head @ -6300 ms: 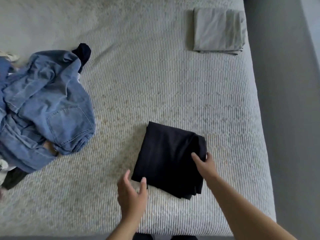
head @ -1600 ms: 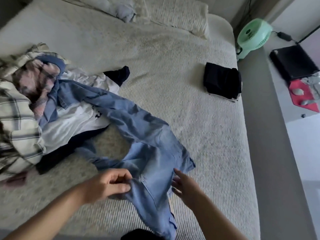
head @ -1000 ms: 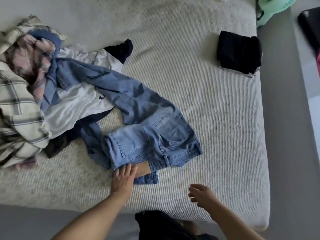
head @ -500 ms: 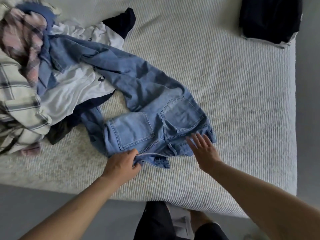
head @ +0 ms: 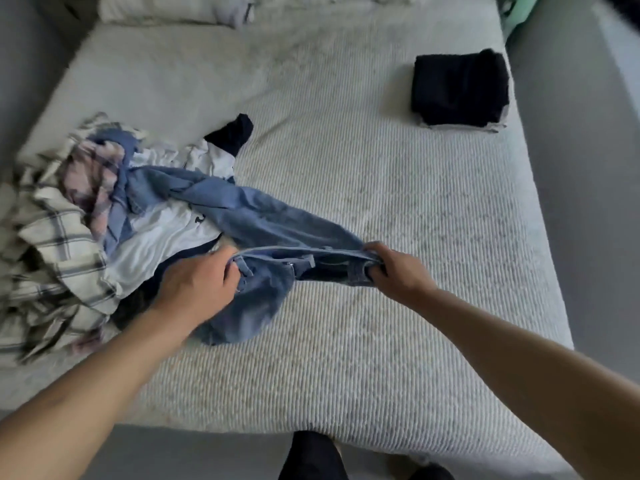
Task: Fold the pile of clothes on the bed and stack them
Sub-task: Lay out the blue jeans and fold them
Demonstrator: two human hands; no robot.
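1. Jeans lie on the bed, legs trailing onto the pile.
2. Left hand and right hand pinch the waistband ends.
3. Denim looks heavy and floppy, so gripping the waistband seems smart.

I am in a home bedroom: a wide bed under a ribbed off-white cover, pale pillows at its head, loose household laundry heaped there.
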